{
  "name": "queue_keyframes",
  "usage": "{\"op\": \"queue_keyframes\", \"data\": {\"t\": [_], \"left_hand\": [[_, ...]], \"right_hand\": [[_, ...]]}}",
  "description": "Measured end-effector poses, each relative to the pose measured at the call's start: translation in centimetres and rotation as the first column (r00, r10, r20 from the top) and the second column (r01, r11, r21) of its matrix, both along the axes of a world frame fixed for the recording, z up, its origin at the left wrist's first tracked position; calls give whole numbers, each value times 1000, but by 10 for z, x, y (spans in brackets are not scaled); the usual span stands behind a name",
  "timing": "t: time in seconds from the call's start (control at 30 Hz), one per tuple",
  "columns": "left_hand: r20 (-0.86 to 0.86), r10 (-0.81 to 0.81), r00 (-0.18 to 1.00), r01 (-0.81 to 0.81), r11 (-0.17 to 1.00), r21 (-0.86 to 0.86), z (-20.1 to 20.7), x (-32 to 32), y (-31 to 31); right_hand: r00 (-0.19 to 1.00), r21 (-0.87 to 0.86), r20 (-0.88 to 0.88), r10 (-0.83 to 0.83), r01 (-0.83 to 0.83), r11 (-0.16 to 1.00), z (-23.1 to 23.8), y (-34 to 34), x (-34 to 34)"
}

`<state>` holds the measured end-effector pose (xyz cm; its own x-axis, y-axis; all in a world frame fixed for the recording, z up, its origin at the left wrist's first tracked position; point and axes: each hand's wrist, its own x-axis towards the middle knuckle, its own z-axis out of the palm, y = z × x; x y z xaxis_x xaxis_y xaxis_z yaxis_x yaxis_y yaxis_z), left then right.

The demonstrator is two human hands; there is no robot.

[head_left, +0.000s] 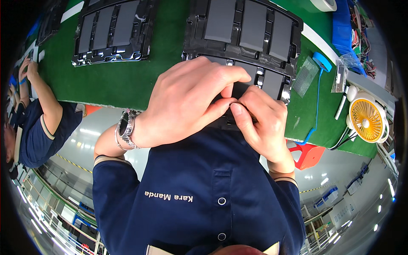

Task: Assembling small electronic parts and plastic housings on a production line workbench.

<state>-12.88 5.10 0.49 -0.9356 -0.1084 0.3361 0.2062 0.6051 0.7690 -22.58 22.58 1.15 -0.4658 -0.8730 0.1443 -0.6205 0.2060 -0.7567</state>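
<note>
My left hand (pixel 185 95), with a metal watch (pixel 125 127) on its wrist, is closed in a pinch, thumb and index finger bent toward the right hand. My right hand (pixel 265 121) meets it, thumb and fingers pressed together. Between the fingertips shows a small dark piece (pixel 239 90); its kind is mostly hidden. Just beyond and partly under both hands lies a black plastic tray (pixel 188 46) with dark grey rectangular slabs (pixel 253 23) in its compartments. Nearer me, more slabs (pixel 273 83) show in a tray section, partly covered by my hands.
On the green table (pixel 106 83), a second black tray (pixel 146 38) with grey slabs stands left. To the right are a blue coiled cord (pixel 316 97), a clear bag (pixel 340 76), a white pen (pixel 341 104), a yellow fan (pixel 365 121) and a blue bin (pixel 342 29) with wires. A co-worker (pixel 38 131) works far left.
</note>
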Motion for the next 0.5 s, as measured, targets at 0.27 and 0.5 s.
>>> {"op": "queue_keyframes", "data": {"t": [0.27,0.5], "left_hand": [[217,-58,974,17,982,189,5,-6,7],[355,-120,927,20,962,272,2,-20,21]], "right_hand": [[975,-91,-223,-14,-7,996,-5,3,-8],[965,-204,-245,-87,37,978,-10,21,-20]]}}
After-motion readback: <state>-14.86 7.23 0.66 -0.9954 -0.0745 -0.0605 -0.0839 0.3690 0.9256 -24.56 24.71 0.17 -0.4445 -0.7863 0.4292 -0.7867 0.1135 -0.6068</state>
